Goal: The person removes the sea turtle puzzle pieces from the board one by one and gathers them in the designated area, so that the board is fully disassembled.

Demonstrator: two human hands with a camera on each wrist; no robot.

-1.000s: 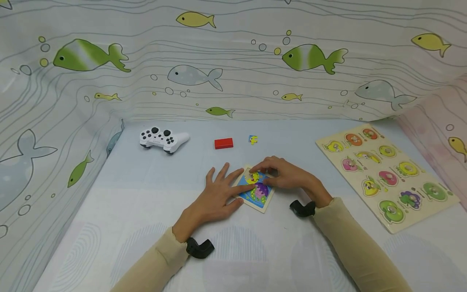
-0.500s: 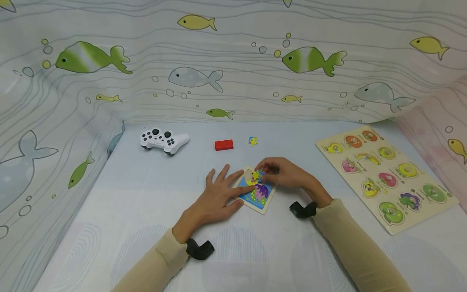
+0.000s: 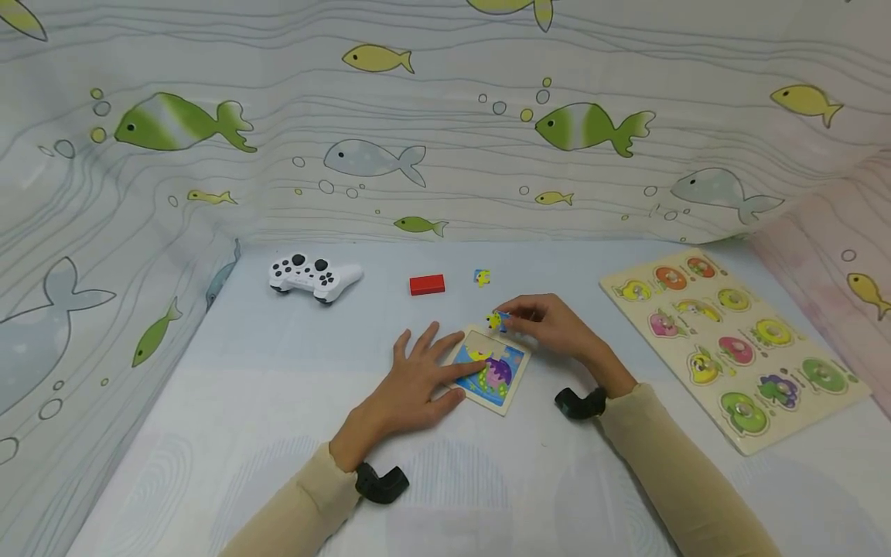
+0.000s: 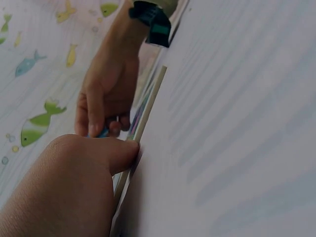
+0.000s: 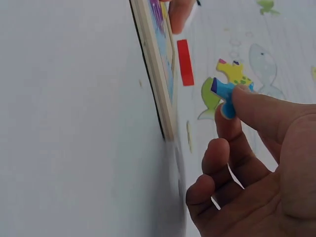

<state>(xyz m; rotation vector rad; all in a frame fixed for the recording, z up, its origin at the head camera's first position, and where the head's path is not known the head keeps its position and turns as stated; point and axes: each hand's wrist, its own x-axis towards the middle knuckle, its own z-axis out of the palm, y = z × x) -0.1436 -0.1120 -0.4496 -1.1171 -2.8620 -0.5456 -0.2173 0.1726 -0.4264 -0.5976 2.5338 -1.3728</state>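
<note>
My right hand point(image 3: 553, 325) pinches a blue and yellow jigsaw piece point(image 5: 227, 94) between thumb and fingers, lifted over the top edge of a small puzzle board point(image 3: 503, 391). In the head view the board shows a purple and yellow picture, with bare wood across its upper part. My left hand point(image 3: 418, 379) lies spread at the board's left side, one finger reaching over the picture. In the left wrist view the left thumb point(image 4: 123, 153) is against the board's edge. Beyond the board lies another small jigsaw piece point(image 3: 482, 278), blue and yellow.
A red block point(image 3: 427, 285) lies left of the loose piece. Farther left is a white game controller point(image 3: 313, 277). A large wooden fruit puzzle point(image 3: 748, 379) lies on the right. Behind the table hangs a fish-patterned cloth point(image 3: 473, 155).
My right hand has lifted the jigsaw piece off the board's upper part, baring wood there, and moved it slightly away. The left hand has stayed on the board. The head view has tilted up slightly.
</note>
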